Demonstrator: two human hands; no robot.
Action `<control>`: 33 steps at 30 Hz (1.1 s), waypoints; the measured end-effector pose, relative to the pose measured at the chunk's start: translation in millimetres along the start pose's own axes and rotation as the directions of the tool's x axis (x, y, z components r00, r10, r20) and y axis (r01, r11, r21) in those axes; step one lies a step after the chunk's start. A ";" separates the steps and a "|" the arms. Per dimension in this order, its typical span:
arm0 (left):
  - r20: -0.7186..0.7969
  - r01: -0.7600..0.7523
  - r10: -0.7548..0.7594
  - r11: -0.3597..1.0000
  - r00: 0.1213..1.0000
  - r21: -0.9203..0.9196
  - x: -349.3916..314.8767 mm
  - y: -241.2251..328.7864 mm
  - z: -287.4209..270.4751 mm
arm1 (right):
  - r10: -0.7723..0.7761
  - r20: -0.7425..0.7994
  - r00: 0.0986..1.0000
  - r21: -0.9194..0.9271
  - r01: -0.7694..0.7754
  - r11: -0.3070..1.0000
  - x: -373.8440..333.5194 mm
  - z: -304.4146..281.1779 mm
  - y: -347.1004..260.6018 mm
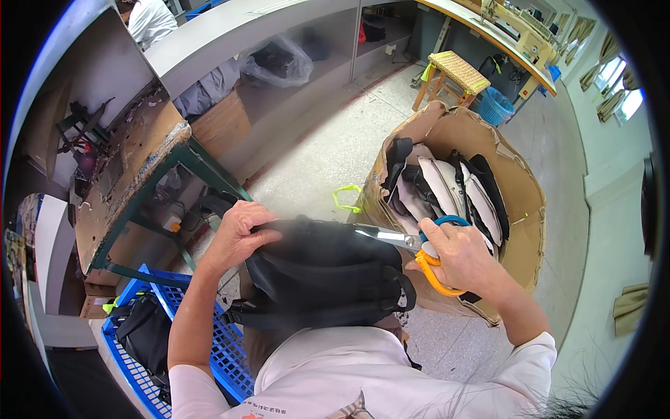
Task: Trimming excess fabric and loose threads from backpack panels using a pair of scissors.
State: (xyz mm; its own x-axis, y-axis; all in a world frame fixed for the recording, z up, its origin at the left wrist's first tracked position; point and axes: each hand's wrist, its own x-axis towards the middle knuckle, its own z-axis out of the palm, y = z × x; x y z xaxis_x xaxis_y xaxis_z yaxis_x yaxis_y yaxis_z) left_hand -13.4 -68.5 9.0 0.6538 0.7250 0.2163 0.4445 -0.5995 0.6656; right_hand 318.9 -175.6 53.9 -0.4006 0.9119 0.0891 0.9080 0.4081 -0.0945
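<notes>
Across my lap lies a black backpack (321,272) with straps and a loop handle at its right end. My left hand (246,230) pinches the far left edge of it between thumb and fingers. In my right hand (460,257) is a pair of scissors (394,237) with one blue and one orange handle. The metal blades point left and lie against the far right edge of the backpack. Whether they touch a thread there is too small to tell.
A large cardboard box (520,209) holding several black and white padded pieces stands right. Blue plastic baskets (143,370) with black bags are at lower left. A worn green-framed table (185,140) stands left. Beyond are a woven-top stool (457,70), a blue bin (494,106) and a sewing machine (527,35).
</notes>
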 end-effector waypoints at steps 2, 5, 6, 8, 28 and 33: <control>-0.007 -0.007 0.007 1.000 1.000 0.000 -0.8 0.3 -0.1 | -0.023 -0.003 1.000 0.040 0.023 0.999 3.8 -4.3 0.8; 0.001 -0.012 0.012 1.000 1.000 0.014 -2.8 1.2 -1.4 | -0.092 -0.050 0.994 0.046 0.095 0.994 16.2 -12.7 -5.0; -0.003 -0.009 0.009 1.000 1.000 0.010 -2.4 3.5 -1.1 | -0.138 -0.089 0.986 0.010 0.139 0.990 20.0 -14.0 -7.2; -0.009 -0.005 0.005 1.000 1.000 0.007 -3.7 4.1 -0.5 | -0.143 -0.052 0.988 0.021 0.144 0.989 23.6 -10.8 -5.2; -0.069 -0.025 0.030 0.997 0.997 0.077 -13.3 6.9 -3.9 | -0.207 0.097 0.973 0.020 0.206 0.978 31.9 -18.3 3.4; -0.043 -0.009 0.014 0.993 0.999 0.116 -14.6 4.6 -4.4 | -0.230 0.071 0.971 -0.033 0.233 0.972 31.5 -21.5 5.4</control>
State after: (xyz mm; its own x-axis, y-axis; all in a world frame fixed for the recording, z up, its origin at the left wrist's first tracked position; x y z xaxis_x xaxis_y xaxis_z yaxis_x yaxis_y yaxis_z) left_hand -23.6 -80.3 12.1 0.6332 0.7303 0.2565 0.5065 -0.6415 0.5762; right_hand 313.8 -145.6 77.5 -0.6065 0.7942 0.0379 0.7933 0.6076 -0.0388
